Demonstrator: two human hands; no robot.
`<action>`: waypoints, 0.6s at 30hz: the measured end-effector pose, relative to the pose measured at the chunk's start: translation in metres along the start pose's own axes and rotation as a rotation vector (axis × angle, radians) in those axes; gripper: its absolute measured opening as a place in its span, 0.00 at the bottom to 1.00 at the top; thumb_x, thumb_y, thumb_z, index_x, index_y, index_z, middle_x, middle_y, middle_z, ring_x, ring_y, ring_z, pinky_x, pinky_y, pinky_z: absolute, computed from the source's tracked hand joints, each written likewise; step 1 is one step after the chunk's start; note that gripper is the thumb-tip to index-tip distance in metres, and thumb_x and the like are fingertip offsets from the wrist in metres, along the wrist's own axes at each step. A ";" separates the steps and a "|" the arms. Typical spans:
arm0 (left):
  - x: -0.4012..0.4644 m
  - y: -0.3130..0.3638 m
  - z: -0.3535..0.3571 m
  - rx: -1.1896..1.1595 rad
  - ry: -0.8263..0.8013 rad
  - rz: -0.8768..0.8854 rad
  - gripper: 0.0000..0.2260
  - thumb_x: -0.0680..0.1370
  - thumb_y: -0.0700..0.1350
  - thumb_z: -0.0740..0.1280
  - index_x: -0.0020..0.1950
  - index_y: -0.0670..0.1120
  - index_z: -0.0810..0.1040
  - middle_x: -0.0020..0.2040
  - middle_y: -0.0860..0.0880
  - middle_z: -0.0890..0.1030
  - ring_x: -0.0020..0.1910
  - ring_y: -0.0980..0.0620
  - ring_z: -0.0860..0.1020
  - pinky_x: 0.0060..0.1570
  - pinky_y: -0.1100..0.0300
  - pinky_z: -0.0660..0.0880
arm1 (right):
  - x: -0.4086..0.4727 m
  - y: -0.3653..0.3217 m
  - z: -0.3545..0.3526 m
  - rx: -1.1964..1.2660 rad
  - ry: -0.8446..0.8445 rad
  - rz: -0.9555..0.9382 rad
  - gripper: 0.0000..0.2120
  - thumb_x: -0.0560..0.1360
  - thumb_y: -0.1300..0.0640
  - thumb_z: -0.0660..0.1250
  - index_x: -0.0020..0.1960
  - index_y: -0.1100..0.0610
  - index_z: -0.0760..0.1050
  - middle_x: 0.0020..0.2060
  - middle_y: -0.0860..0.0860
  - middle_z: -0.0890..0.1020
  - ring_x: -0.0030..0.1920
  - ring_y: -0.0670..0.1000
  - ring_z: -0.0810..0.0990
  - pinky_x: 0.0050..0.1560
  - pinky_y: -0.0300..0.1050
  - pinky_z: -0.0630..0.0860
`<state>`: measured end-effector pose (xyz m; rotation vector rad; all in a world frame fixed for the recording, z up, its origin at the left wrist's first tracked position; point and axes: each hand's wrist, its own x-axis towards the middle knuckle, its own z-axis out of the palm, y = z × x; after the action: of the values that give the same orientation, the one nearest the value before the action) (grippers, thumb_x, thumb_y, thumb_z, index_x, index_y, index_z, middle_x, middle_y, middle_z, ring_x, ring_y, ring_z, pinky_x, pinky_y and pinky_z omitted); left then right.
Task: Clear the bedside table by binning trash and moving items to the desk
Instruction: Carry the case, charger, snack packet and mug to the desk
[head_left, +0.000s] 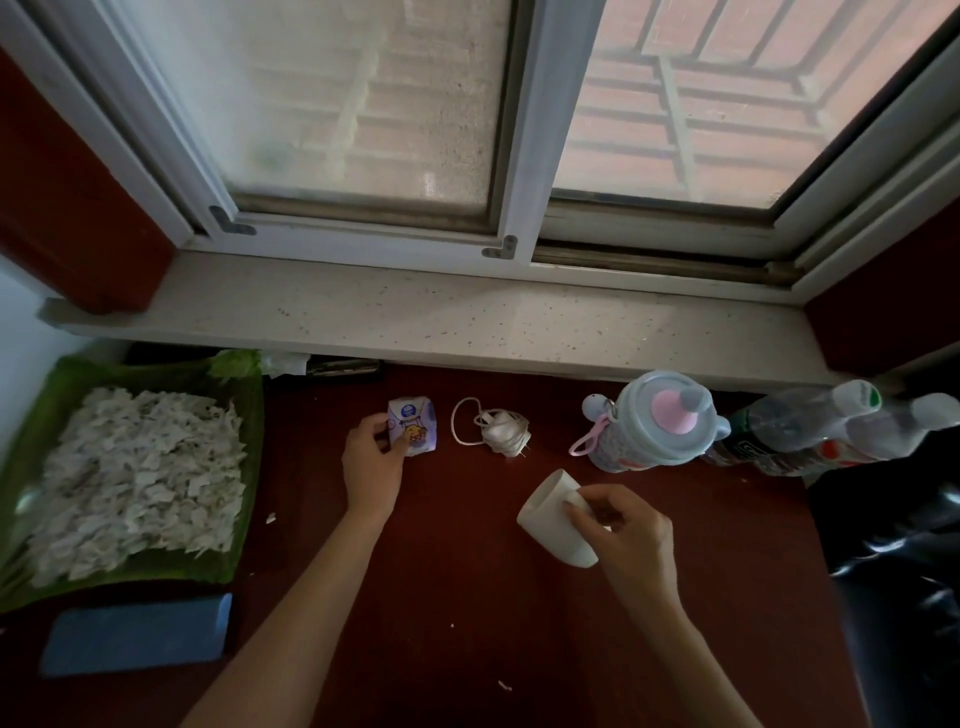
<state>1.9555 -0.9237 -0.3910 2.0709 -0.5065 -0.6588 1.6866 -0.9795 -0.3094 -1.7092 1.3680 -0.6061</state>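
On the dark red table (457, 571), my left hand (371, 467) grips a small purple-and-white carton (415, 423) with a cartoon print, which stands on the tabletop. My right hand (623, 535) holds a white cup (550, 514) tilted on its side, mouth toward the upper left, just above the table. A white charger with a coiled cable (493, 428) lies between the carton and a pastel kids' water bottle (649, 423).
A green tray (244, 457) heaped with white shredded bits fills the left side. A blue phone (135, 636) lies at the front left. Plastic bottles (810, 431) lie at the right by a black bag (893, 545). A stone windowsill (415, 312) runs behind.
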 end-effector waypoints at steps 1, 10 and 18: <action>-0.004 0.001 -0.003 0.035 -0.006 0.021 0.13 0.75 0.40 0.68 0.59 0.44 0.75 0.57 0.43 0.77 0.53 0.48 0.78 0.48 0.58 0.73 | 0.000 -0.001 0.000 -0.001 -0.001 -0.002 0.09 0.68 0.59 0.75 0.42 0.46 0.81 0.39 0.38 0.83 0.41 0.43 0.81 0.43 0.42 0.77; -0.064 -0.015 -0.020 0.471 -0.102 0.262 0.21 0.76 0.46 0.67 0.68 0.45 0.71 0.67 0.46 0.71 0.65 0.47 0.70 0.61 0.55 0.70 | -0.012 -0.001 0.003 -0.016 0.014 -0.021 0.05 0.70 0.59 0.74 0.44 0.50 0.82 0.38 0.41 0.83 0.41 0.41 0.80 0.43 0.41 0.76; -0.127 -0.049 -0.011 0.749 -0.254 0.486 0.26 0.74 0.54 0.68 0.69 0.47 0.69 0.70 0.44 0.71 0.69 0.43 0.68 0.65 0.47 0.69 | -0.027 0.008 -0.002 -0.031 0.079 0.053 0.06 0.71 0.55 0.73 0.47 0.48 0.81 0.40 0.41 0.83 0.43 0.41 0.81 0.44 0.43 0.78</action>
<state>1.8693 -0.8185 -0.3936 2.3949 -1.5335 -0.4725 1.6730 -0.9549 -0.3121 -1.6843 1.4806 -0.6316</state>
